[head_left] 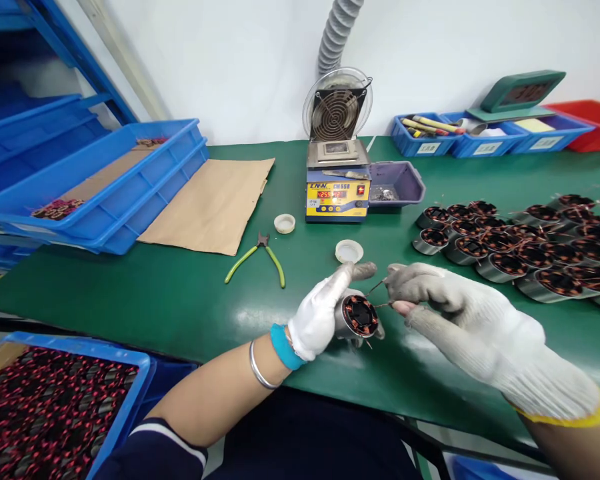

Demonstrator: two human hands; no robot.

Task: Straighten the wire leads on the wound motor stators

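Note:
My left hand (317, 319), in a white glove with grey fingertips, is wrapped round a motor stator (361, 315). The stator is a short silver cylinder with a black core and copper windings, its wound face tilted up toward me. From its right side, thin wire leads (378, 287) stick out. My right hand (445, 310), in a knitted white glove with a yellow cuff, pinches at the ends of these leads; one bare fingertip shows. Just beyond my left hand lies a small white round dish (349, 251). Green-handled cutting pliers (263, 257) lie spread on the green table.
A solder pot with digital display (336, 200) stands at the back, beside a purple bin (405, 183). Many stators (507, 260) stand at right. Cardboard (215, 207) and blue crates (145, 187) are left; a crate of red-wired parts (55, 407) sits lower left.

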